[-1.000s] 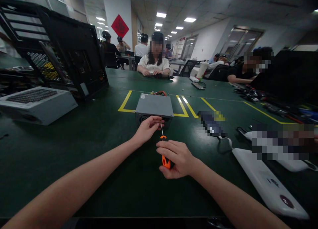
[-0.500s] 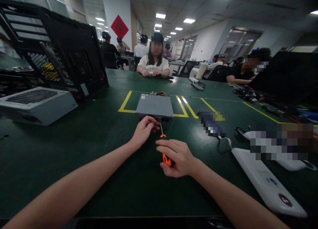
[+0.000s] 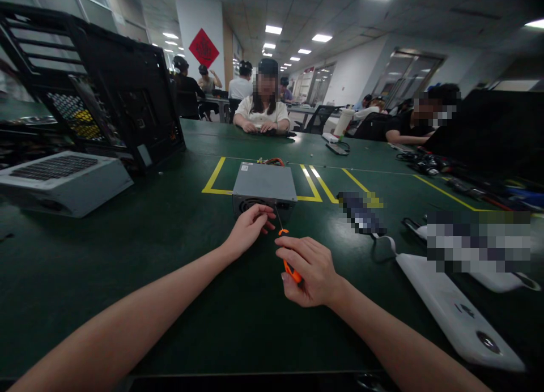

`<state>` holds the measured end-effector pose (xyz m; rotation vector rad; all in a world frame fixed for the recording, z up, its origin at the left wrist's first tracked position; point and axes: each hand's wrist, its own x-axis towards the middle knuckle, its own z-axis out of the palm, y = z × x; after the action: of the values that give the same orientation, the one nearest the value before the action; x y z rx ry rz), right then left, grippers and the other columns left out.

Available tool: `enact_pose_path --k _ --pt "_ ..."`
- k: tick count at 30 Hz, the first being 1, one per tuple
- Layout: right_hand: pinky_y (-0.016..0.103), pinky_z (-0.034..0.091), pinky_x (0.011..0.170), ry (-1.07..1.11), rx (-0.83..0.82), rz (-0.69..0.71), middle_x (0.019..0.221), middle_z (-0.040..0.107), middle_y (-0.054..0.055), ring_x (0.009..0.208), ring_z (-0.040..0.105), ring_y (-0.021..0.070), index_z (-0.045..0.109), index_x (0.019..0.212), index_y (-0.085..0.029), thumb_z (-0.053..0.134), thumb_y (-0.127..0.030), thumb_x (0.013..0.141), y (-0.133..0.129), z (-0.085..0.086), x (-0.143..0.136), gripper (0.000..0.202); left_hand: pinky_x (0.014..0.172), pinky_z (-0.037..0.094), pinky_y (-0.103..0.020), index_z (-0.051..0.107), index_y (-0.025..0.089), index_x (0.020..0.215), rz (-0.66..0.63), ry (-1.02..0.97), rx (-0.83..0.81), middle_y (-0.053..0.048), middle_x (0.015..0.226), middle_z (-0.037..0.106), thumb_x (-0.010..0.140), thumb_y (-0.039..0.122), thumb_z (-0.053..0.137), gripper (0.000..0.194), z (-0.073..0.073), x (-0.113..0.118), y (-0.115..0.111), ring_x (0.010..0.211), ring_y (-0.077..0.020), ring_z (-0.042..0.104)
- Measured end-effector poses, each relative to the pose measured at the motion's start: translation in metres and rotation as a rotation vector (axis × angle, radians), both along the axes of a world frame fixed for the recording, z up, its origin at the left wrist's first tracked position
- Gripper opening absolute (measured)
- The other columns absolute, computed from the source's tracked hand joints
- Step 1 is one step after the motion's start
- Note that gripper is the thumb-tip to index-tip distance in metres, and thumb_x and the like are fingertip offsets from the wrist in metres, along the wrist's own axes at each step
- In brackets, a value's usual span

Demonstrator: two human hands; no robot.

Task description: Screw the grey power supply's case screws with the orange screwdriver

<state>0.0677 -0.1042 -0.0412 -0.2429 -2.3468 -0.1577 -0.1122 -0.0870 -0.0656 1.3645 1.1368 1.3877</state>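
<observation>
Well, my right hand (image 3: 312, 270) is wrapped around an orange-handled screwdriver (image 3: 293, 271), its shaft slanting up toward the front of a gray metal box (image 3: 264, 180). My left hand (image 3: 249, 229) has loosely bent fingers by that front; whether they touch it or pinch anything, I cannot tell. The box sits ahead on the green table (image 3: 191, 324), yellow tape (image 3: 215, 174) on both sides.

Dim overall; light from white ceiling panels (image 3: 322, 38), burnt out. Pale glare on green surface (image 3: 204, 335) right of centre. Black case (image 3: 123, 92) loses detail in shadow. Wide-angle stretch toward sides; background soft; several patches pixelated.
</observation>
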Motion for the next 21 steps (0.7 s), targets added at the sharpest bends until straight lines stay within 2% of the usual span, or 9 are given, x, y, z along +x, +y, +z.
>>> enact_pose_path --k 4,10,15,19,21 --pt "0.032 0.046 0.06 -0.024 -0.023 0.004 0.094 0.063 0.012 0.073 0.06 0.0191 0.057 0.09 -0.013 0.046 -0.028 0.074 0.0 0.0 -0.001 0.024 0.058 0.046 -0.024 0.053 0.015 0.103 -0.033 -0.023 -0.03 -0.008 0.103 0.06 0.082 0.022 0.045 0.023 0.0 0.001 0.001 0.072 -0.0129 0.062" --pt "0.032 0.049 0.061 -0.021 -0.07 0.002 0.1 0.061 0.013 0.077 0.061 0.0199 0.053 0.098 -0.014 0.046 -0.029 0.078 0.0 0.001 0.0 0.027 0.058 0.046 -0.023 0.053 0.015 0.102 0.013 -0.025 -0.029 -0.007 0.1 0.061 0.081 0.021 0.046 0.023 0.004 -0.001 -0.002 0.069 -0.0121 0.062" --pt "0.028 0.051 0.075 0.084 -0.125 -0.072 0.103 0.057 0.013 0.095 0.058 0.0176 0.049 0.098 -0.015 0.047 -0.013 0.082 0.0 -0.005 -0.006 0.017 0.059 0.046 -0.023 0.054 0.015 0.1 0.048 -0.032 -0.039 -0.007 0.096 0.061 0.08 0.017 0.046 0.022 0.003 0.001 -0.002 0.069 -0.0117 0.061" --pt "0.026 0.05 0.069 -0.011 -0.134 -0.174 0.095 0.058 0.01 0.083 0.058 0.0152 0.051 0.096 -0.014 0.045 -0.012 0.085 -0.002 -0.009 -0.012 0.013 0.071 0.049 -0.028 0.054 0.013 0.097 0.029 -0.102 -0.076 -0.008 0.095 0.061 0.078 0.011 0.048 0.02 -0.002 0.006 0.001 0.081 -0.0141 0.062" --pt "0.027 0.05 0.066 -0.059 -0.128 -0.15 0.089 0.059 0.008 0.076 0.058 0.015 0.053 0.095 -0.015 0.045 -0.017 0.085 -0.006 -0.008 -0.013 0.012 0.075 0.049 -0.029 0.054 0.012 0.096 0.033 -0.107 -0.07 -0.008 0.095 0.061 0.078 0.009 0.048 0.02 -0.004 0.007 0.002 0.085 -0.0146 0.061"
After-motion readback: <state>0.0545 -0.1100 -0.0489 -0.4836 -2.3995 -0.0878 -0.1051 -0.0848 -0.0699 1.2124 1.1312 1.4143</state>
